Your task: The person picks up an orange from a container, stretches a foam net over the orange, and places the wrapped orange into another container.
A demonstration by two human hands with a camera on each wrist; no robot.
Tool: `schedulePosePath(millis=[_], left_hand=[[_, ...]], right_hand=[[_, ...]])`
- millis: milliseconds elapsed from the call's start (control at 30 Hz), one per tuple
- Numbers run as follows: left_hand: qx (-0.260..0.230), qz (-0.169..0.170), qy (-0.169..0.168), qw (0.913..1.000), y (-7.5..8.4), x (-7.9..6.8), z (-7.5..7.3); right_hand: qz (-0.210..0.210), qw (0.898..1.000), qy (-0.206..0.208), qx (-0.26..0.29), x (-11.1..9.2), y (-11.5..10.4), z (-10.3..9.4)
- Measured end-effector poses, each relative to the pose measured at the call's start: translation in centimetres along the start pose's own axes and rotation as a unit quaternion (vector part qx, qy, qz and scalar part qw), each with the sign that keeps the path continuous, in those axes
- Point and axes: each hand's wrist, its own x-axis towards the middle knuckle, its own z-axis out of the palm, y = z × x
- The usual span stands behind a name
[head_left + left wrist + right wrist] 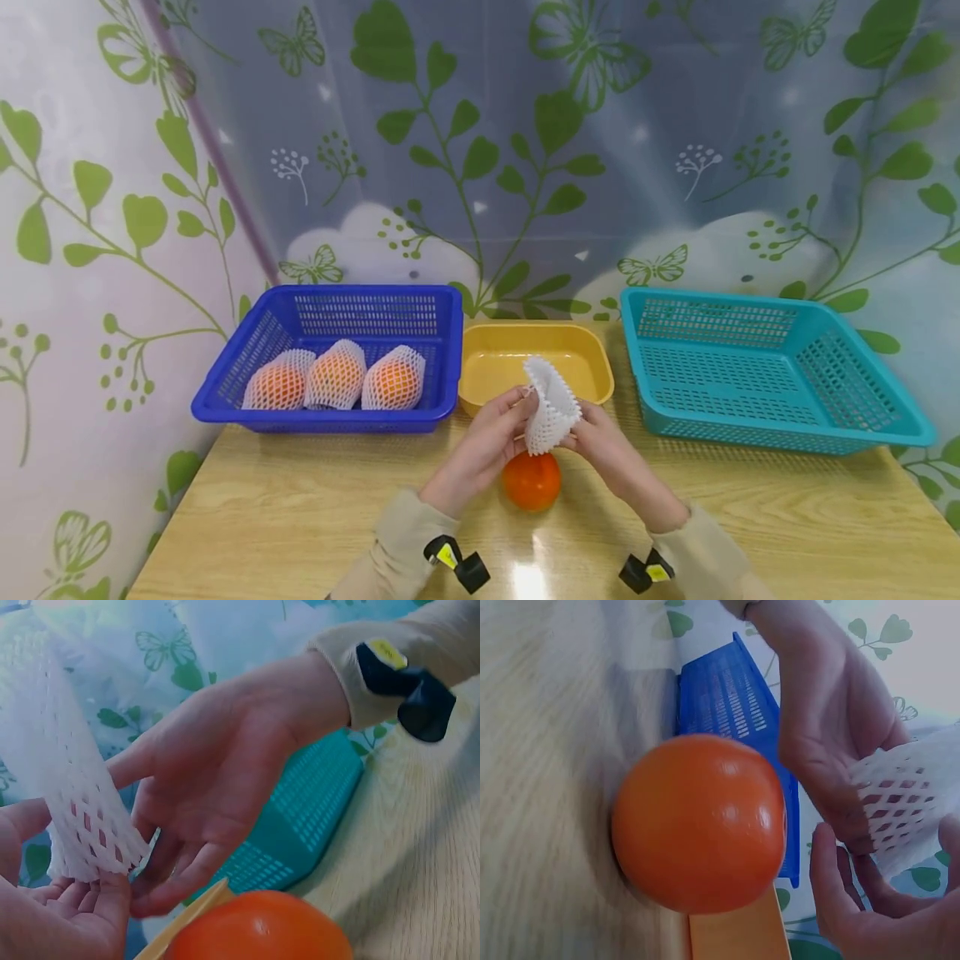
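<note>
In the head view, my left hand [491, 437] and right hand [603, 442] hold a white foam fruit net [551, 412] between them, its mouth spread upward. The left thumb and fingers pinch one side, and the right fingers grip the opposite side near the lower end. Directly below, on the table, sits a smooth, shiny orange fruit [532, 482] with no net on it. The right wrist view shows this fruit [701, 823] large, apart from both hands. Through the diamond holes of the net [79, 795], fingers show in the left wrist view.
At the left, a blue basket [337, 423] holds three netted orange fruits [335, 375]. A yellow tub [536, 333] stands behind my hands. To the right is a teal basket [780, 429]. All stand on a wooden table [300, 500] before a leaf-patterned curtain [480, 167].
</note>
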Motion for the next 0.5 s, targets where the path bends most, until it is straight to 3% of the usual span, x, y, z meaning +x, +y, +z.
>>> schedulePosePath(millis=[100,233,367,500], left_hand=[[0.004,-0.001,-0.002,1.0,-0.2,-0.1,-0.1],[-0.011,0.0,-0.015,0.9998,-0.3,-0.4,-0.4],[-0.056,-0.006,-0.026,0.9981,-0.5,-0.6,-0.5],[-0.103,-0.023,-0.023,0.9941,-0.7,-0.8,-0.8]], right_hand=[[-0.013,1.0,0.015,0.002,-0.3,0.2,-0.1],[-0.02,0.997,0.015,0.08,-0.8,0.5,-0.3],[-0.013,0.981,-0.017,0.191,-1.0,0.8,-0.5],[-0.017,0.964,-0.039,0.263,-1.1,1.1,-0.7]])
